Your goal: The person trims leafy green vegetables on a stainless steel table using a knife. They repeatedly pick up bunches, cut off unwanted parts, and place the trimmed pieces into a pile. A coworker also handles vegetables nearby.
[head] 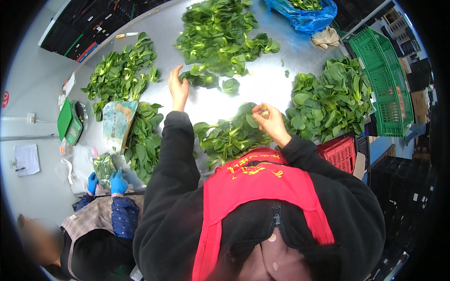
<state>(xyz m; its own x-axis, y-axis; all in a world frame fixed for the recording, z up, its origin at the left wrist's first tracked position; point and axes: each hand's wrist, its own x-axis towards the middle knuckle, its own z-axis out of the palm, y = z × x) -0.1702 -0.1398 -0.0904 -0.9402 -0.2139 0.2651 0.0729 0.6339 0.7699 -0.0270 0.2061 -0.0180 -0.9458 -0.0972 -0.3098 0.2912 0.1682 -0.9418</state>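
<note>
My left hand [178, 87] is beside the left end of a short row of bok choy [200, 79], its fingers apart; whether it touches the leaves I cannot tell. My right hand [270, 121] has its fingers curled around a small knife [264, 113], mostly hidden in the grip. Under and beside that hand, a heap of bok choy [235, 137] lies along the near table edge. One small bok choy [230, 86] sits between my hands. Beyond them spreads a large pile of bok choy [218, 35] on the metal table [260, 75].
Bok choy piles [330, 98] also lie right and left [119, 70]. A blue bag [309, 17], gloves [325, 37], green crate [383, 84] and red crate [337, 152] stand right. At left are a green scale [70, 121], another knife [126, 35] and a co-worker's blue-gloved hands [119, 183] holding bagged greens.
</note>
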